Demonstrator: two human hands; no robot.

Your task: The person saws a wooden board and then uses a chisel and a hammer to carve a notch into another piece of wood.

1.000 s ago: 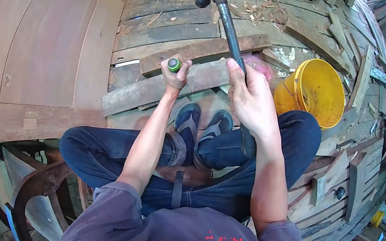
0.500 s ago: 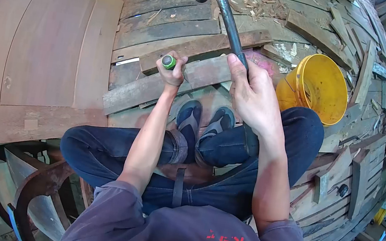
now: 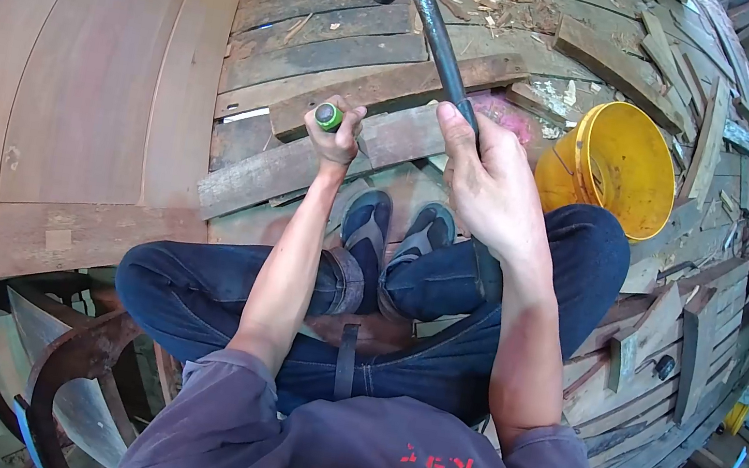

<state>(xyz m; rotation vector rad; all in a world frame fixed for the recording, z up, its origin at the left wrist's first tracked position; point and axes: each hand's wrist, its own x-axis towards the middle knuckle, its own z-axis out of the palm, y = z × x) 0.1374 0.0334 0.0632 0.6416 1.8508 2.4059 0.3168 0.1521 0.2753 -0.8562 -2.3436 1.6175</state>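
My left hand is closed around an upright chisel with a green handle and a grey metal cap; its blade is hidden below my fist. Under that fist lies a greyish wooden board, with a browner wooden beam just beyond it. In my right hand is the dark handle of a hammer. The hammer is raised, its head up and away from the chisel at the top edge, where part of it is cut off.
A yellow bucket stands beside my right knee. To the left lies a large wooden panel door. Wood shavings and offcuts litter the plank floor. A curved wooden chair frame sits at lower left.
Almost nothing differs. The hammer's head has shifted very slightly up and to the left, while my left hand keeps the chisel in place.
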